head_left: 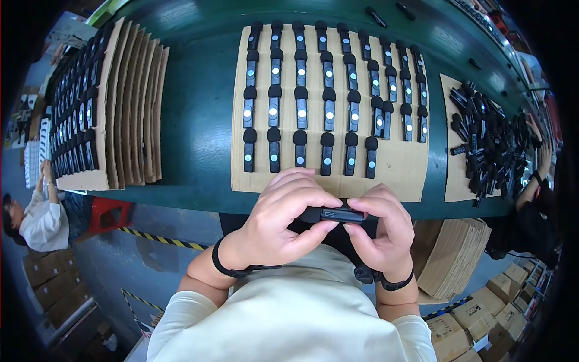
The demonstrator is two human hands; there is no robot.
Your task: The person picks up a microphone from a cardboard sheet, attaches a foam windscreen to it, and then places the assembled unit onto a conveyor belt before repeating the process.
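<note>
Between my two hands, just over the table's near edge, is a small black clip-on wireless microphone (344,215), turned sideways with a port on its narrow side facing up. My left hand (291,208) pinches its dark foam end, and my right hand (381,224) grips the other end with thumb and fingers. Directly beyond my hands lies a cardboard sheet (398,172) bearing rows of similar microphones (327,154), each with a foam top and a pale round spot. Two of them lie close together at the right of the third row.
Stacked cardboard sheets (134,108) with more microphones stand at the left of the green table (196,120). A heap of black microphones (482,142) lies on cardboard at the right. A person (45,217) sits at far left; another person's arm (540,166) reaches in at far right.
</note>
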